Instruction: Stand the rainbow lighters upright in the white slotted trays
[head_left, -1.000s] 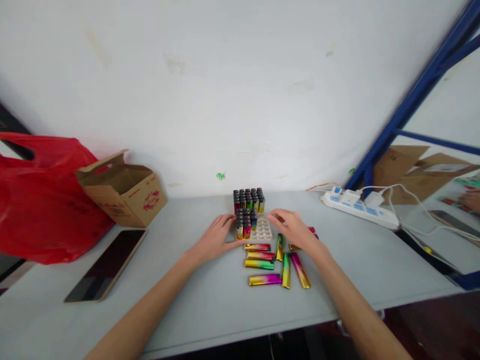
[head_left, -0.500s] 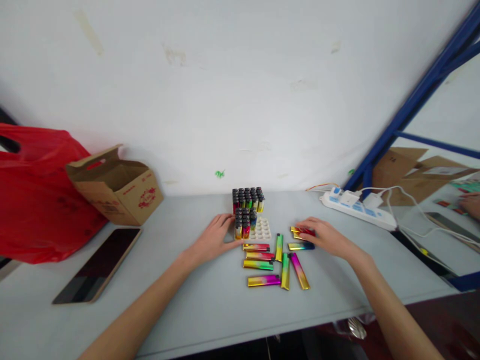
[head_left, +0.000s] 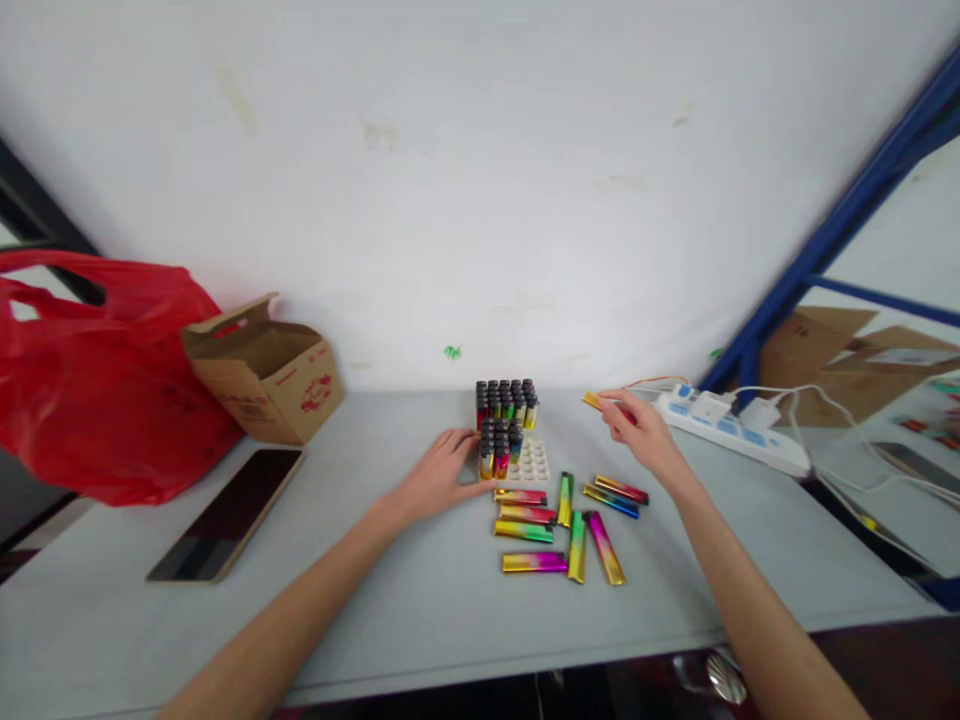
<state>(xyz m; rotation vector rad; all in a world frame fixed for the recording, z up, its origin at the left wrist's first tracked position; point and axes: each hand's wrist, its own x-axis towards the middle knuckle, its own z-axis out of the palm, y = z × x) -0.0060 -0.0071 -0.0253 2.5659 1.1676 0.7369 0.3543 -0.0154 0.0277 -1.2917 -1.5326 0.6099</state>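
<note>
My right hand is raised over the right part of the table, its fingers pinched on a lighter whose gold end sticks out to the left. My left hand grips the near-left corner of a white tray with round holes, fingers along its left side and thumb at its front edge. Black-topped lighters stand upright in the tray's left part; its right part shows bare holes. Several loose lighters in shiny gold, green, red and purple lie in front. A red one and a blue one lie to the right.
Behind the tray stands a block of upright lighters. On the left are a phone, an open cardboard box and a red plastic bag. A power strip with cables lies at right, near a blue frame.
My right hand has lifted a lighter off the table and moved it up and away, leaving a red and a blue one behind. My left hand keeps its place at the tray. The view has shifted slightly.
</note>
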